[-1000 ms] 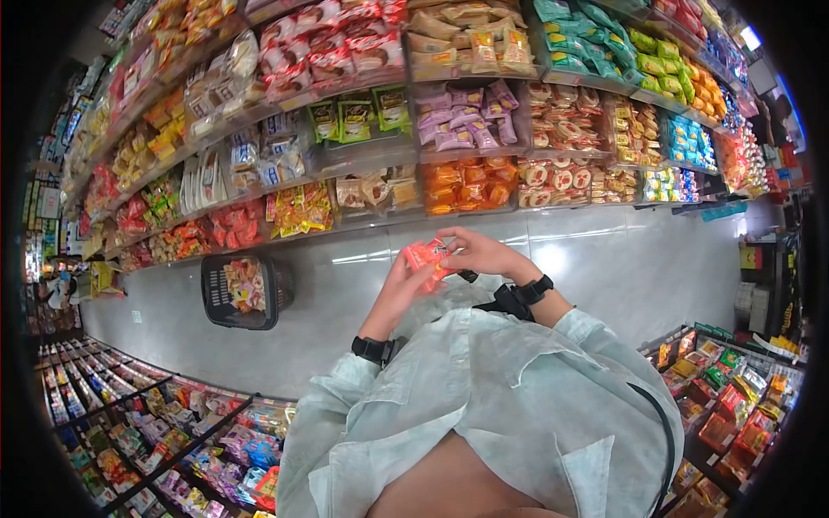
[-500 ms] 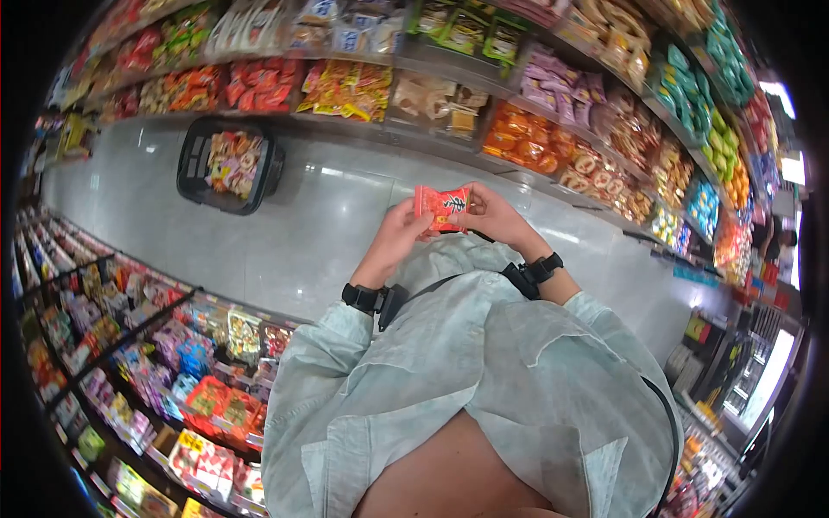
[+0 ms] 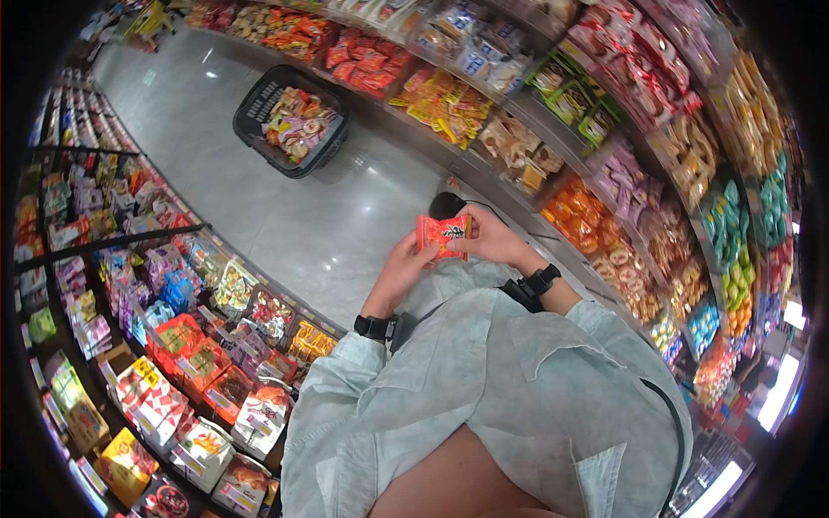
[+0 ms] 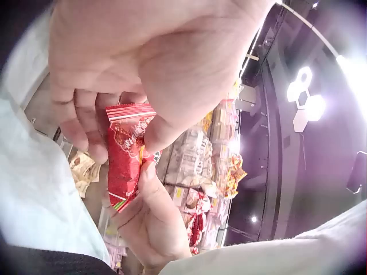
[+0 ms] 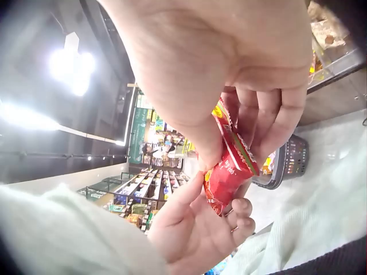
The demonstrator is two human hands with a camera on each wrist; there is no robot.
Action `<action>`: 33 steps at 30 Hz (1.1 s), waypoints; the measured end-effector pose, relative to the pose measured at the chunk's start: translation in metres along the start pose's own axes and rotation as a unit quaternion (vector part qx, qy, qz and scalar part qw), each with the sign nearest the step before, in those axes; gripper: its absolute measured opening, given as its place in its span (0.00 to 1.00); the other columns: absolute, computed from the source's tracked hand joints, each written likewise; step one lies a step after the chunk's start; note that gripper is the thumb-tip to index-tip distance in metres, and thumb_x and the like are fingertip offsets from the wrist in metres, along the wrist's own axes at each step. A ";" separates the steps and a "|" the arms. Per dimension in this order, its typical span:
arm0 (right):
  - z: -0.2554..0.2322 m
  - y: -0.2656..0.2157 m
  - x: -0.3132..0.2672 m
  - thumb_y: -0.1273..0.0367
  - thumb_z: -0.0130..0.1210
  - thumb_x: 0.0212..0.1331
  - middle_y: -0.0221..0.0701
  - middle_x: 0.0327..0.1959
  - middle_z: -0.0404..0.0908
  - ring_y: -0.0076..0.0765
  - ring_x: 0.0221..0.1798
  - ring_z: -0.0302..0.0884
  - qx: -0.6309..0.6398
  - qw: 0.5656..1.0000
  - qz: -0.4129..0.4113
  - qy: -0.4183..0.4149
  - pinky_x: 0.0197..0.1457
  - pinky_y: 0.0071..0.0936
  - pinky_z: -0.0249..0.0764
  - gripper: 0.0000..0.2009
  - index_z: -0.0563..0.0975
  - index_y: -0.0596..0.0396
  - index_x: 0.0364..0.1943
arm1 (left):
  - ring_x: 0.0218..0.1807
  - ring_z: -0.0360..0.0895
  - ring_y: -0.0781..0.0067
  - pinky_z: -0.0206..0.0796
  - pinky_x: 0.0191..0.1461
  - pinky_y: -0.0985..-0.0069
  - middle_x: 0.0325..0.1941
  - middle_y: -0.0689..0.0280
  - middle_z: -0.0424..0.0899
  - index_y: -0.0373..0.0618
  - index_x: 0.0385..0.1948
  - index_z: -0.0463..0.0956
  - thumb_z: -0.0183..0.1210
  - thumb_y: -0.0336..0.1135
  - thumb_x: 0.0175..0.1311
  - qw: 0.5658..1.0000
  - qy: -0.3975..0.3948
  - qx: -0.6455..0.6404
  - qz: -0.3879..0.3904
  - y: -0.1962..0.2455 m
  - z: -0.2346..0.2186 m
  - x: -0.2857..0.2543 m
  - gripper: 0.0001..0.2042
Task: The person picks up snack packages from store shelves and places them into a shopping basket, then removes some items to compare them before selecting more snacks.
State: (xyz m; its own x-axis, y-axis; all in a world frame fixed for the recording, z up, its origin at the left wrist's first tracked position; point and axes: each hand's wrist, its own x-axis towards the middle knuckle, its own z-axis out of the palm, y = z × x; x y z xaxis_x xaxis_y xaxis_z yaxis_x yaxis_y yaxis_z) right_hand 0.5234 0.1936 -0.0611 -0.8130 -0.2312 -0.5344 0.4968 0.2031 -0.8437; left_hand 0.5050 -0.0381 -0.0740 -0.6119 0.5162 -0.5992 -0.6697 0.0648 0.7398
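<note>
Between both hands is a small red snack packet (image 3: 443, 235) with dark lettering, held up in front of the body. The left hand (image 3: 404, 264) pinches one end, its thumb laid across the front of the wrapper. At the other end the right hand (image 3: 494, 238) grips the packet between thumb and fingers. In the left wrist view the red packet (image 4: 127, 154) shows a striped sealed edge, with the left thumb pressed on it. The right wrist view shows the same packet (image 5: 229, 172) with both thumbs close together on it.
On the grey floor (image 3: 259, 224) stands a dark shopping basket (image 3: 250, 129) with several wrapped snacks inside. Bins of packaged snacks (image 3: 440, 105) line the far side and the right. Another shelf of bagged goods (image 3: 186, 354) runs along the left.
The view has swung round, so the basket and bins appear shifted and rotated. The packet, tilted in the hands at first, now lies flatter with its lettering facing up; both hands still hold it.
</note>
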 end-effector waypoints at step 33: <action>-0.068 -0.058 0.453 0.66 0.61 0.65 0.26 0.51 0.79 0.32 0.51 0.77 0.214 0.962 0.155 0.071 0.56 0.32 0.77 0.17 0.75 0.49 0.57 | 0.50 0.79 0.77 0.71 0.56 0.77 0.52 0.64 0.85 0.44 0.60 0.75 0.55 0.37 0.76 0.945 0.280 -0.170 -0.022 0.136 -0.169 0.058 0.15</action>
State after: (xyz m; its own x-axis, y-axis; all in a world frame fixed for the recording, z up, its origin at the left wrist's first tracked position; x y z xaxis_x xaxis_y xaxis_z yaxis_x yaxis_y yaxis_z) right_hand 0.1059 0.1415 -0.2513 -0.6234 -0.0833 -0.7774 0.7771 -0.1762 -0.6043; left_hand 0.3077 -0.1443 -0.0599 -0.6438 -0.0189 -0.7650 -0.7372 -0.2524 0.6267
